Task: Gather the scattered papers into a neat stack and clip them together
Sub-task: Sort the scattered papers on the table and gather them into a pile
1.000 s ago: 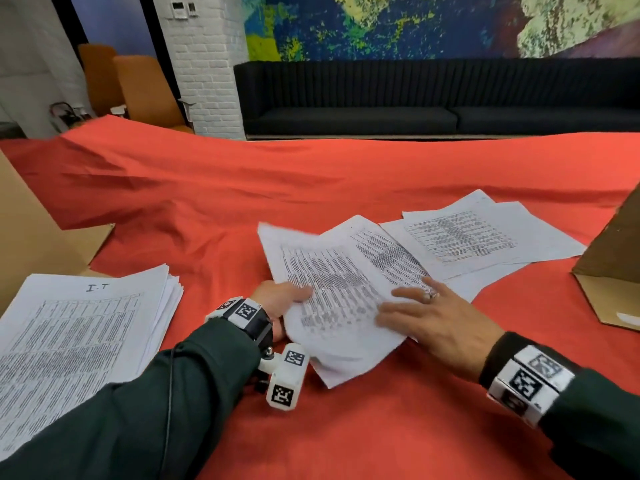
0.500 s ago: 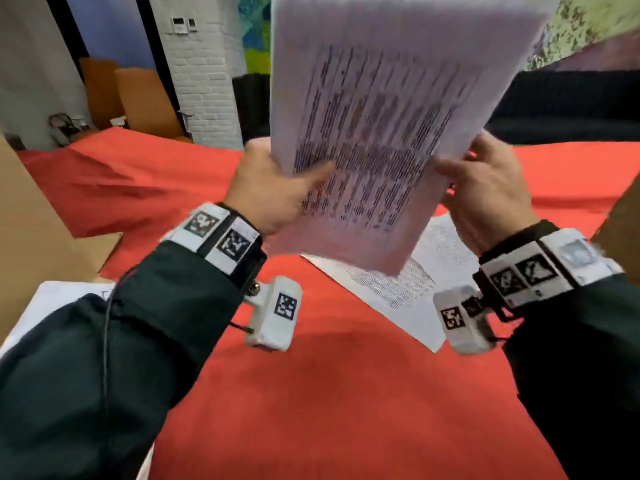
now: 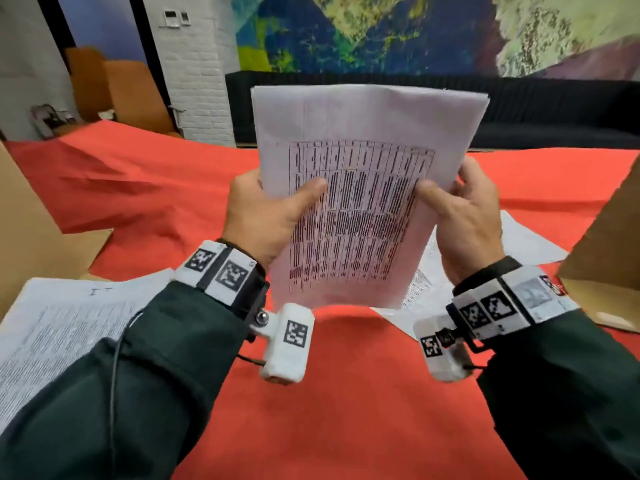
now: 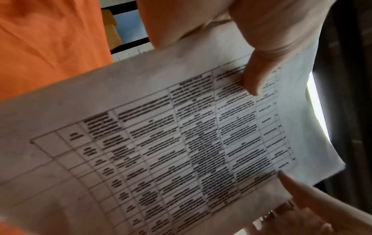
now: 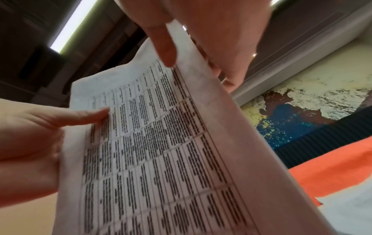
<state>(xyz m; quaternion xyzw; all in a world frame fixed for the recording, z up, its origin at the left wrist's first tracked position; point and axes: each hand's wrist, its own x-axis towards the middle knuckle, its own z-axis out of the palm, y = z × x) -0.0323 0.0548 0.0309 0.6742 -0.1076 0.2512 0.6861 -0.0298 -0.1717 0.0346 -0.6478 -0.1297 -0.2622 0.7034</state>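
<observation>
the fingers of the left hand (image 3: pixel 263 216) are curled behind the held sheets (image 3: pixel 360 202), with the thumb laid flat across the printed table on the front, so the left edge is pinched. the fingers of the right hand (image 3: pixel 464 216) are clamped the same way on the right edge, thumb in front and the rest hidden behind the paper. a grip on both side edges is judged to be chosen so that the sheets can be squared up against each other. the sheets are held upright in the air, above the red cloth (image 3: pixel 346 427) and not touching it, printed side toward the person; in the wrist views several layered edges are seen at the far side, not yet flush. the bottom edge is left free, probably so that it can be tapped down on the cloth. behind and to the right of the raised sheets, loose papers (image 3: pixel 526 244) are still lying on the cloth, ungathered. at the lower left a separate pile of printed pages (image 3: pixel 52 327) is resting. no clip can be found in any view.
</observation>
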